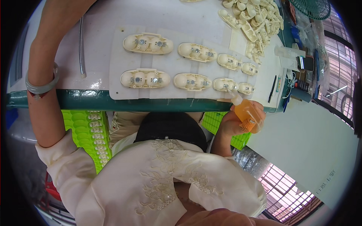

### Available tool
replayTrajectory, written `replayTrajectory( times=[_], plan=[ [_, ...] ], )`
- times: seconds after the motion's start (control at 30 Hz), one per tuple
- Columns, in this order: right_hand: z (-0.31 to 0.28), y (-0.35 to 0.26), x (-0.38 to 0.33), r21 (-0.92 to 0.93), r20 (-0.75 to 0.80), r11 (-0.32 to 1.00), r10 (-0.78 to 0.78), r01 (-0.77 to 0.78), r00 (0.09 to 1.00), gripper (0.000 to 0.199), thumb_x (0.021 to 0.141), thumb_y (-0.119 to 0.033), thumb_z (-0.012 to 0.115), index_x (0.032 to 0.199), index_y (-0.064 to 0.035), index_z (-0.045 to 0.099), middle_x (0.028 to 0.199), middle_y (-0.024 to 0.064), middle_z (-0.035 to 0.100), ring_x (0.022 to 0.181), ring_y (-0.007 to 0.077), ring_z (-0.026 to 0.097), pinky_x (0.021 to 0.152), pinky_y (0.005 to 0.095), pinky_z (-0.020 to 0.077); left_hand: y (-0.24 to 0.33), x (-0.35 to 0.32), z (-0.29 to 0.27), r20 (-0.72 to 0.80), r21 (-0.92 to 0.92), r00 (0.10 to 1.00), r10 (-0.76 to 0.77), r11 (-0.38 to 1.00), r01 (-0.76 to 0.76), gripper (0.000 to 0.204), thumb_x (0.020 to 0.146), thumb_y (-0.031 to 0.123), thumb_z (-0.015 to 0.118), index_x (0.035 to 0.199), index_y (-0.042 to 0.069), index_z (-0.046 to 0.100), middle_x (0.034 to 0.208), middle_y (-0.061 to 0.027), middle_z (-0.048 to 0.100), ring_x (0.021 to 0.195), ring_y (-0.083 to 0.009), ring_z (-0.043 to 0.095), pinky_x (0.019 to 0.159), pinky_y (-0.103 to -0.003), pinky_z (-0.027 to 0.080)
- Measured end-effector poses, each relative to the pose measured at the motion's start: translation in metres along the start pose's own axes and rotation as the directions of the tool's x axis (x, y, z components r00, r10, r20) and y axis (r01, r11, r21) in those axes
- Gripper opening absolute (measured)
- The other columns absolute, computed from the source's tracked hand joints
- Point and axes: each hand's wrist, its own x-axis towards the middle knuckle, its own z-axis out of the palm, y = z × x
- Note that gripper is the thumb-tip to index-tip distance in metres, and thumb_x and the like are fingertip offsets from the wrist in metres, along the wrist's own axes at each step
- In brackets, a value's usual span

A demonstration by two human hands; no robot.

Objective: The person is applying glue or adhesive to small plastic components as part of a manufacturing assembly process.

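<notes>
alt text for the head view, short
The right hand tips a small squeeze bottle of orange liquid, nozzle at a cream plastic part, one of eight in two rows on a white sheet. The left arm reaches up out of frame.

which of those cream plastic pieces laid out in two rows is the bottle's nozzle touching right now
The third piece from the left in the near row. The nozzle of the orange squeeze bottle, held in the right hand, rests on its right end; the other seven pieces lie untouched.

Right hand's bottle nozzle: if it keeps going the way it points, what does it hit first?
Probably the cream part third in the near row: the right hand aims the bottle nozzle up-left at it, seemingly almost touching; depth is unclear.
</notes>
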Motion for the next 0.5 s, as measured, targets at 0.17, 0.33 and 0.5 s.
replayTrajectory(
  times=[0.17, 0.33, 0.5],
  plan=[
    [0.002, 0.0, -0.001, 0.035, 0.006, 0.998, 0.048, -0.048, 0.999, 0.043, 0.091, -0.043, 0.059, 0.095, -0.001, 0.047, 0.087, 0.0087, 0.05, 0.08, 0.0192, 0.053, 0.065, 0.0251, 0.0452, -0.022, 0.0, -0.001, 0.084, -0.004, 0.996, -0.007, 1.0, 0.007, 0.013, 0.086, 0.006, 0.064, 0.098, 0.0, 0.067, 0.092, -0.008, 0.068, 0.082, -0.0172, 0.063, 0.075, -0.026, 0.048],
    [0.001, 0.004, -0.002, 0.119, 0.029, 0.99, 0.069, -0.072, 0.997, 0.039, 0.087, -0.032, 0.068, 0.097, -0.0013, 0.047, 0.088, 0.0092, 0.051, 0.081, 0.019, 0.054, 0.065, 0.0248, 0.045, -0.045, -0.005, 0.004, 0.175, -0.005, 0.984, -0.017, 1.0, 0.019, 0.017, 0.089, 0.008, 0.062, 0.104, 0.003, 0.068, 0.101, -0.0041, 0.068, 0.092, -0.0133, 0.063, 0.083, -0.023, 0.047],
    [-0.006, 0.006, -0.002, 0.173, 0.066, 0.972, 0.148, -0.157, 0.987, 0.04, 0.082, -0.026, 0.074, 0.098, -0.0013, 0.047, 0.09, 0.0101, 0.052, 0.081, 0.019, 0.055, 0.065, 0.0252, 0.0463, -0.048, -0.006, 0.005, 0.227, 0.037, 0.969, -0.095, 0.995, 0.089, 0.019, 0.091, 0.01, 0.061, 0.108, 0.004, 0.068, 0.105, -0.0026, 0.069, 0.097, -0.0112, 0.062, 0.087, -0.022, 0.046]
  ],
)
